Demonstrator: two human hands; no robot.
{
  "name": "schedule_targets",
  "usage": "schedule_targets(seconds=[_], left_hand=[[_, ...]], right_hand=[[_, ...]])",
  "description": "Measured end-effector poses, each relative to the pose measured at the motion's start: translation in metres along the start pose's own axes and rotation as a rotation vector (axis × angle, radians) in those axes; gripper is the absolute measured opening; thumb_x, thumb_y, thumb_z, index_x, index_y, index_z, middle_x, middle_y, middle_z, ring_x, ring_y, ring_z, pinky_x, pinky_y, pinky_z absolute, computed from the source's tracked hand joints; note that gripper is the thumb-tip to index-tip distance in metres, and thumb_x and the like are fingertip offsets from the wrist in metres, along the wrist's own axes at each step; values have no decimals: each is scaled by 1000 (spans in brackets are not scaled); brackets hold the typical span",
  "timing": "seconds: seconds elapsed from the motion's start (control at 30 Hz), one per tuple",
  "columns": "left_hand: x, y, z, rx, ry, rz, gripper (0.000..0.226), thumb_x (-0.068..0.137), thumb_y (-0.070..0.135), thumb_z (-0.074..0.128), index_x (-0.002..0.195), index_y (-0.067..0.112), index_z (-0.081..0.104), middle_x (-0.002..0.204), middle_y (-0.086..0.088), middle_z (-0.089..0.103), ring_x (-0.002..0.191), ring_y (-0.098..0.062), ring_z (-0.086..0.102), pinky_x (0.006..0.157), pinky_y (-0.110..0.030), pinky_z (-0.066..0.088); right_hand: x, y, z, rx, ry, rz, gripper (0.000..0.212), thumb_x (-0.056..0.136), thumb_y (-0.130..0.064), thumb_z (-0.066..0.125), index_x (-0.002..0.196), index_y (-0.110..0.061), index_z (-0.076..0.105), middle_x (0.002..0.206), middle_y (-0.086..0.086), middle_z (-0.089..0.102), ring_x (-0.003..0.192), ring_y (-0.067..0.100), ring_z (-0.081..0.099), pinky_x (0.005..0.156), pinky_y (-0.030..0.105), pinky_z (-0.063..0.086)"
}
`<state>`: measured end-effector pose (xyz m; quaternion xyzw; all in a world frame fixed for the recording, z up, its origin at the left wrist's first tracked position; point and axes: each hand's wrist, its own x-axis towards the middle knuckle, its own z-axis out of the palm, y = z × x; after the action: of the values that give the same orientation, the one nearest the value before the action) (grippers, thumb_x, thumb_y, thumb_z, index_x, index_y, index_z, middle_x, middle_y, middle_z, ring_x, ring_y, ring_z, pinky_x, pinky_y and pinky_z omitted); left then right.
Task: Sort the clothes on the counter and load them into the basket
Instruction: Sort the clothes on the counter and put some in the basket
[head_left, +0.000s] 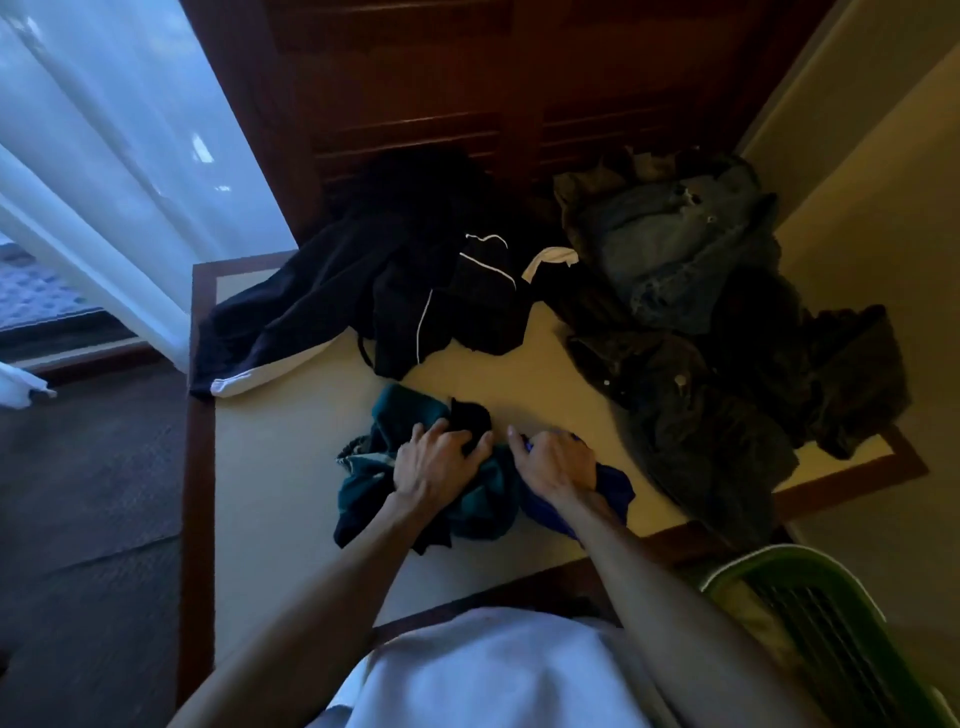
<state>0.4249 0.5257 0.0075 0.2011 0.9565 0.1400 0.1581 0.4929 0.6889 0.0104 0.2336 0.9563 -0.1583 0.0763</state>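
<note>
Head view, dim light. Both hands work a small heap of clothes at the near middle of the desk (270, 467). Left hand (439, 462) has its fingers curled into a teal garment (405, 415), with a small black piece (470, 415) at the fingertips. Right hand (556, 462) is curled on a blue garment (613, 486) just beside the teal one. The hands are close together but not touching.

Other clothes on the desk: a dark pile with white piping (415, 280) at the far left, and a denim and dark jacket pile (680, 291) at the far right, well apart from the hands. The green basket (810, 587) stands at the near right, off the desk corner; its inside is mostly out of view.

Judgement: the step is separating teal from blue. To do it well, pin one garment flat and draw the other away sideways. Shake out the small black piece so it doesn't ride along hidden. Then carry each item to the basket bunched, with no trailing ends over the desk edge.
</note>
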Motion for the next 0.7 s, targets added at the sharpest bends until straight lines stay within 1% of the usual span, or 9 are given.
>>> schedule_targets(seconds=[0.1,0.2,0.3,0.37,0.43,0.5,0.57,0.6,0.7], left_hand=[[-1,17,-21,-71,30,62,59,96,73,34,96,31,74,117,-2,68,117,-33,58,81,-43,53],[-12,43,-41,-95,75,182,58,96,73,35,88,30,73,109,-1,69,108,-33,62,77,-42,54],[-31,81,-52,-135,100,297,54,97,70,39,89,30,73,101,-1,67,96,-31,65,68,-37,47],[-46,112,-55,-171,78,375,53,98,69,39,92,30,74,100,-1,66,93,-31,65,67,-35,43],[-64,148,-52,-196,27,465,53,98,69,38,94,29,73,104,-2,66,96,-32,65,70,-37,46],[-85,188,-45,-203,-20,552,51,99,67,39,95,28,73,109,-4,65,100,-33,64,74,-39,46],[-107,230,-32,-206,-58,637,50,100,65,40,99,27,73,113,-4,64,103,-34,63,74,-38,44],[-119,251,-24,-209,-82,673,52,100,65,39,105,27,73,117,-4,63,106,-34,63,76,-39,45],[-152,317,3,-175,-143,762,58,99,68,37,126,28,70,132,-4,61,118,-32,60,89,-43,50]], right_hand=[[-11,6,-23,67,87,113,72,96,-67,32,55,-12,54,58,6,59,54,29,56,46,31,33],[-39,17,-48,162,171,206,70,93,-68,35,54,-13,51,58,9,60,55,30,58,47,33,40],[-78,35,-74,293,252,277,71,96,-63,44,49,-11,49,46,6,49,43,27,52,43,38,41],[-105,54,-92,351,296,319,69,97,-60,47,49,-10,44,45,5,42,41,25,46,43,37,35],[-136,80,-109,397,344,354,67,98,-56,50,49,-13,34,44,2,31,38,22,35,43,35,26],[-169,112,-124,405,396,417,66,98,-53,51,50,-14,30,45,2,27,40,23,31,45,36,23],[-203,148,-136,400,445,500,65,98,-53,51,51,-13,30,46,3,28,41,24,31,46,36,23],[-220,166,-139,409,473,543,65,98,-51,51,51,-13,31,45,4,29,42,25,33,47,35,24],[-273,225,-146,443,559,690,64,98,-48,53,49,-11,35,44,6,35,45,27,41,49,37,28]])
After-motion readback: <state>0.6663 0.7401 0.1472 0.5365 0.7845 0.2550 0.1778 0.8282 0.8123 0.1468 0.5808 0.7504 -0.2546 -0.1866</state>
